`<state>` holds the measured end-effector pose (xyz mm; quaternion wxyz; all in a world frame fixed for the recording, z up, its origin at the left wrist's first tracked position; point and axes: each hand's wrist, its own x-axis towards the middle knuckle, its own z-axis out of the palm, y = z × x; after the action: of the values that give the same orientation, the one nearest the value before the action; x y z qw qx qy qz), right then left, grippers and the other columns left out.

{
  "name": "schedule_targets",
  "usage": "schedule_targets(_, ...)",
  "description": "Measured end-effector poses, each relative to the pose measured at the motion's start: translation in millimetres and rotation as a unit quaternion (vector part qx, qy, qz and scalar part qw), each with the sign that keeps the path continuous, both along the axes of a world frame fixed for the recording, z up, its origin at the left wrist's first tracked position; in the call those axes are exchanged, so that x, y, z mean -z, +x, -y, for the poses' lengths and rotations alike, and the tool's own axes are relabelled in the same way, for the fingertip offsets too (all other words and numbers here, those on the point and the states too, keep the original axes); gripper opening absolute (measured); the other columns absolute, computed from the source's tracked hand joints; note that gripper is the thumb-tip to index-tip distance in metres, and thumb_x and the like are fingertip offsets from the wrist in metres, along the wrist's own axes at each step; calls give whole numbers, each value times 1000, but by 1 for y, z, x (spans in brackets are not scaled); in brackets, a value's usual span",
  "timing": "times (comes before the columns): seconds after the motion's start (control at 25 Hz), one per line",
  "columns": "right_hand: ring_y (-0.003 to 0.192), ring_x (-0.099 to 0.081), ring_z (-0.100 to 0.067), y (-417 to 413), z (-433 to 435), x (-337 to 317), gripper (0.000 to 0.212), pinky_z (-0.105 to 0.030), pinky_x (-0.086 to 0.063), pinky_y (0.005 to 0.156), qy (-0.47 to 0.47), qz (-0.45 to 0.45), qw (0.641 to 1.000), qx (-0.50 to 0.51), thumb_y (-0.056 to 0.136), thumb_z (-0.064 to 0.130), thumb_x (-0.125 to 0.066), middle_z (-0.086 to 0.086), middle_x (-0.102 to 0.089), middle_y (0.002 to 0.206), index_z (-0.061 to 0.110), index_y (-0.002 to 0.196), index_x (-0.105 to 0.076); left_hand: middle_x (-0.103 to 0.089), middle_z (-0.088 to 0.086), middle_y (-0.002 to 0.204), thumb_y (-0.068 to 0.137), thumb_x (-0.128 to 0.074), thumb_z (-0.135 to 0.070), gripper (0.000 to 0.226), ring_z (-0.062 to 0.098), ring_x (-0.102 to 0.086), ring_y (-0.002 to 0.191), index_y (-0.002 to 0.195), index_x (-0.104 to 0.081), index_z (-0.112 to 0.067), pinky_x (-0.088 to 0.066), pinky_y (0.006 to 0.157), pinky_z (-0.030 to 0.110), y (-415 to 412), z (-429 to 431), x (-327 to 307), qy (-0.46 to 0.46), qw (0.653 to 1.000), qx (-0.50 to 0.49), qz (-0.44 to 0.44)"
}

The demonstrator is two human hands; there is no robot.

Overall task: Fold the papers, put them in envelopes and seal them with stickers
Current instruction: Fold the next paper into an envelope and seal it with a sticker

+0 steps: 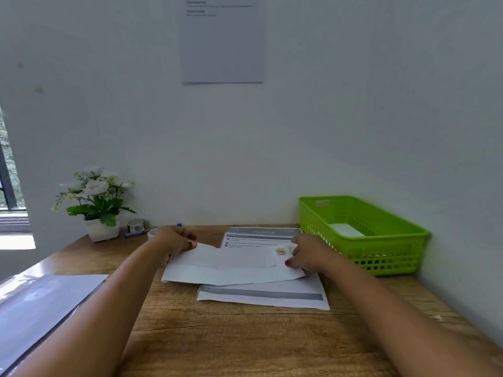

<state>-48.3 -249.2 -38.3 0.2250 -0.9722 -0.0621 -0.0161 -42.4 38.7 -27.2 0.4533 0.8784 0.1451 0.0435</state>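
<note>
Both hands grip envelope (231, 270) | left hand (174, 239) | right hand (310, 254)

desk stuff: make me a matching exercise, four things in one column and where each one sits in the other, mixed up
Things:
1. basket
2. flower pot
3. envelope
4. printed sheet

Places:
A. up on the wall
B. held by both hands at mid desk
C. far left corner of the desk
D. right side of the desk, against the wall

Pairs: 1-D, 2-C, 3-B, 4-A
</note>
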Motion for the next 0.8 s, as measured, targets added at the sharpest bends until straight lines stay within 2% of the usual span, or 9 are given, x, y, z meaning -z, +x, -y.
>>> schedule_targets(0.12,113,-57,-27,0,-2,0,65,-33,-50,92,217,13,976,28,77,6,-71,-15,-57,127,5,136,-44,-59,12,105,91,-55,-2,17,26,-57,87,97,-68,-11,-50,82,34,-2,4,0,-70,994,-29,76)
schedule_targets(0.2,106,-60,-26,0,-3,-6,59,-37,-53,87,352,39,935,21,80,-1,-64,-13,-59,124,5,135,-45,-62,14,108,93,-49,-1,23,30,-59,91,96,-69,-12,-53,82,37,0,6,0,-129,983,-35,125)
schedule_targets(0.32,86,-61,-15,-9,-6,-20,38,-27,-53,67,542,47,839,-21,86,-1,-59,-2,-65,101,13,122,-57,-61,13,108,96,-43,0,27,23,-57,81,97,-68,-11,-52,66,29,-2,16,-10,-227,951,-43,205)
schedule_targets(0.4,85,-61,-14,-12,-8,-27,33,-25,-52,61,623,64,779,-28,87,5,-61,0,-64,96,17,117,-57,-61,12,106,96,-40,3,30,20,-55,79,99,-66,-11,-50,66,26,-5,28,-17,-258,932,-51,249)
schedule_targets(0.48,87,-63,-16,-14,-9,-31,37,-30,-56,62,686,88,722,-37,86,5,-63,-4,-64,102,18,119,-54,-61,12,105,94,-38,5,33,20,-56,79,96,-66,-12,-50,69,27,-8,45,-23,-269,918,-57,286)
schedule_targets(0.56,91,-64,-19,-13,-7,-37,48,-37,-58,72,729,107,675,-37,84,4,-65,-7,-63,109,18,127,-48,-61,10,105,94,-37,3,33,23,-56,85,93,-66,-13,-51,75,31,-10,65,-28,-280,908,-71,303)
schedule_targets(0.6,92,-65,-20,-12,-4,-40,53,-39,-56,77,740,106,664,-36,84,5,-66,-8,-63,110,21,130,-45,-61,9,107,94,-37,2,34,26,-56,91,91,-67,-14,-52,80,35,-10,76,-29,-298,901,-74,305)
schedule_targets(0.68,92,-65,-21,-14,1,-46,49,-44,-54,80,733,87,674,-41,86,7,-64,-9,-64,110,24,127,-44,-62,9,109,94,-38,0,37,30,-57,97,83,-68,-19,-53,88,44,-8,103,-33,-358,882,-75,299)
schedule_targets(0.8,97,-62,-24,-15,13,-51,41,-43,-58,67,705,78,703,-51,89,4,-58,-11,-61,117,18,126,-45,-64,9,108,92,-37,1,40,31,-60,97,78,-66,-22,-54,87,49,-5,153,-35,-418,866,-63,267)
